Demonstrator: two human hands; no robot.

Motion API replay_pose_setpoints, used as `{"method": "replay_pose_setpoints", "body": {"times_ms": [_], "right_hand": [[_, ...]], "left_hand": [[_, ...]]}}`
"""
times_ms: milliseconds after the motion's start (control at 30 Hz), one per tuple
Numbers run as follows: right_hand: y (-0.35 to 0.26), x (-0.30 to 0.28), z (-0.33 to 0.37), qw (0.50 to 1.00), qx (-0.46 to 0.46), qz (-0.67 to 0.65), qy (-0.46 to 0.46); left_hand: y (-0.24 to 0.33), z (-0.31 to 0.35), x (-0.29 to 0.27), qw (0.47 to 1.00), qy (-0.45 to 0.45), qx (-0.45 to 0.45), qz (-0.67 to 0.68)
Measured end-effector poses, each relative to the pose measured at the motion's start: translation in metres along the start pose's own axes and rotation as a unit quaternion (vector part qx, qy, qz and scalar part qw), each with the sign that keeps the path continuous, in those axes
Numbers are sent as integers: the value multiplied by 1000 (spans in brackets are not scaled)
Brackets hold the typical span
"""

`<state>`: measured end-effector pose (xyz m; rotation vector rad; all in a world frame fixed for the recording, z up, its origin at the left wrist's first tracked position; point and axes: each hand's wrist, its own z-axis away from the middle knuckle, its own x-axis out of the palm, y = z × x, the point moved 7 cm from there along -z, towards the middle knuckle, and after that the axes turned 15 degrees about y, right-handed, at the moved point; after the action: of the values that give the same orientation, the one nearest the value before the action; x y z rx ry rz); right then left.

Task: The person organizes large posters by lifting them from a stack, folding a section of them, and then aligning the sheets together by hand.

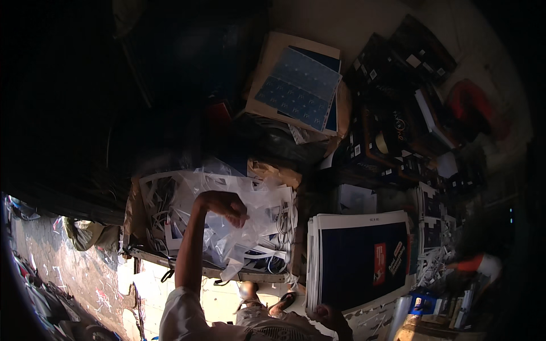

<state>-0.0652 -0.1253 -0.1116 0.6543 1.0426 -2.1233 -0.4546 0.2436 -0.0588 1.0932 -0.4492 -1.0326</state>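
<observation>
My left hand is closed on a crumpled clear plastic sheet, above an open carton. The plastic spreads over the carton's contents and hangs toward its front edge. Paper strips and white offcuts fill the carton under it. My right hand, low and in shadow, has its fingers curled in at the front left corner of a thick stack of dark blue printed sheets. Whatever lies between those fingers is hidden.
Behind the carton, patterned blue sheets lie on brown board. Dark boxes are piled at the back right. Paper scraps heap beyond the stack. A person in a red and white sleeve is at the far right.
</observation>
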Motion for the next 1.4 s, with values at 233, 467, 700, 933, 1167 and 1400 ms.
{"method": "replay_pose_setpoints", "body": {"times_ms": [233, 467, 700, 933, 1167, 1400], "right_hand": [[-73, -50, -2, 980, -10, -139, 146], [-8, -48, 55, 970, 57, -25, 236], [-34, -46, 89, 958, 90, -159, 222], [3, -64, 37, 976, 30, -78, 201], [23, -117, -35, 971, -93, -132, 175], [144, -209, -101, 943, -149, -86, 285]], "left_hand": [[310, 68, -321, 451, 640, 623, -10], [333, -36, -421, 653, 674, 275, -209], [126, -140, -266, 722, 668, 6, -180], [5, -178, 141, 727, 626, 280, -13], [27, -193, 329, 821, 568, -41, -45], [18, -202, 320, 756, 646, -69, 83]]}}
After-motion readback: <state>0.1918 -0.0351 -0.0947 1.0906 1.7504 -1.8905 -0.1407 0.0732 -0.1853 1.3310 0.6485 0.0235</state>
